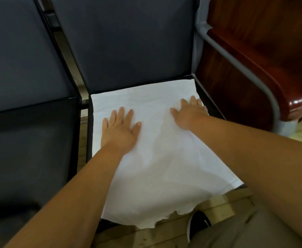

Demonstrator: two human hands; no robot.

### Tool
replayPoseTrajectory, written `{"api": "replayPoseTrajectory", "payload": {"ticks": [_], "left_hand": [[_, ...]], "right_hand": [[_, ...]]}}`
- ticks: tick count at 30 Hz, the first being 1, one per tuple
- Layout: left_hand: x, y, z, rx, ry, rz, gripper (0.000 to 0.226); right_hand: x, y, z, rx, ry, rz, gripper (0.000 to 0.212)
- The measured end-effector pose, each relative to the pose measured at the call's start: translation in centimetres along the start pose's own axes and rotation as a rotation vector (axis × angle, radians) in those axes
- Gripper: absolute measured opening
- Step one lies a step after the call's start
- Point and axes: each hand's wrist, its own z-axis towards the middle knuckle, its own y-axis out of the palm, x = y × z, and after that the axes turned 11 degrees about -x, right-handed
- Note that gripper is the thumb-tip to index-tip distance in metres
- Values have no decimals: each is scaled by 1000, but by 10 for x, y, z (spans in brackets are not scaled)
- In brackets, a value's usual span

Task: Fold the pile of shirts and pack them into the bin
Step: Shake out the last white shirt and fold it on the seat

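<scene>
A white shirt (pixel 157 158) lies spread flat over the seat of a dark chair (pixel 128 42), its near edge hanging over the front of the seat. My left hand (pixel 119 131) presses flat on the left part of the cloth, fingers straight and spread. My right hand (pixel 189 113) lies flat on the cloth near the seat's right edge, fingers stretched toward the far right corner. No bin and no other shirts are in view.
A second dark chair (pixel 26 104) stands close on the left. A reddish wooden bench with a grey metal armrest tube (pixel 236 59) stands on the right. Wooden floor, my shoe (pixel 198 222) and my trouser leg (pixel 254 230) show below the seat.
</scene>
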Motion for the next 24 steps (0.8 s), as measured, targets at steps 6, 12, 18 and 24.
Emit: {"api": "replayPoseTrajectory", "payload": {"ticks": [6,12,18,24], "left_hand": [[1,3,0,43,-4,-18,70],[1,6,2,76,-5,-17,69],[1,5,6,59,-19,-8,69],[2,-2,10,-12,-25,-12,70]], "right_hand": [[26,-18,22,72,59,32,78],[28,-32,49,89,41,-4,73],[4,-29,51,131,84,-110,70],[-16,-20,9,48,-53,-168,64]]}}
